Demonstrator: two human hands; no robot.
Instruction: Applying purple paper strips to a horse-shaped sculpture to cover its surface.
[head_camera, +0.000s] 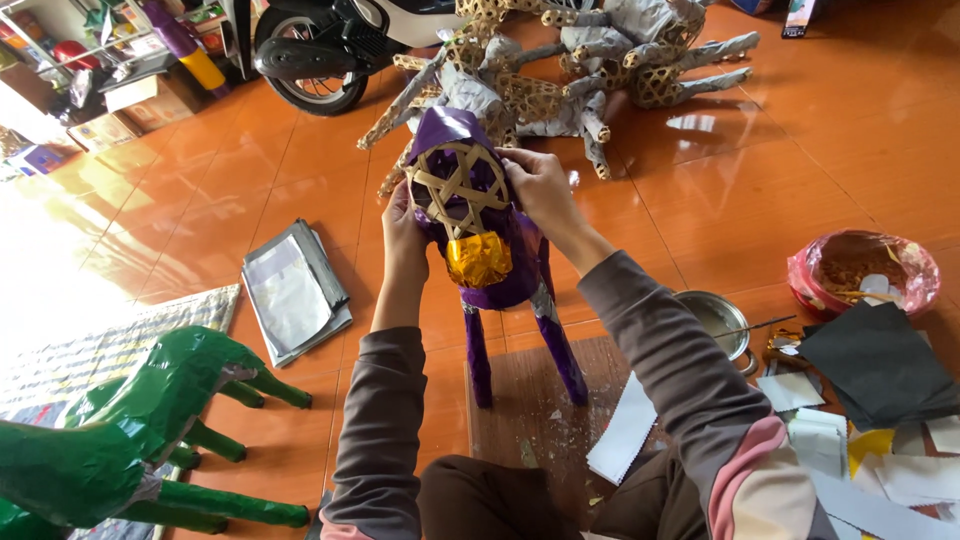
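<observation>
A purple paper-covered animal figure (505, 270) stands on a wooden board (545, 405) in front of me. Its upper end shows a round woven bamboo frame (457, 190) with a star pattern, and a crumpled gold foil piece (478, 258) sits just below that. My left hand (403, 232) grips the figure's left side. My right hand (540, 188) presses the purple paper at the right edge of the woven frame. Two purple legs (560, 350) reach down to the board.
Green finished animal figures (130, 430) lie at lower left. Bare bamboo-and-paper frames (580, 70) are piled beyond. A stack of silver sheets (292, 290), a metal bowl (722, 320), a pink-lined bowl (865, 270), black and white paper scraps (880, 400) and a parked scooter (320, 50) surround me.
</observation>
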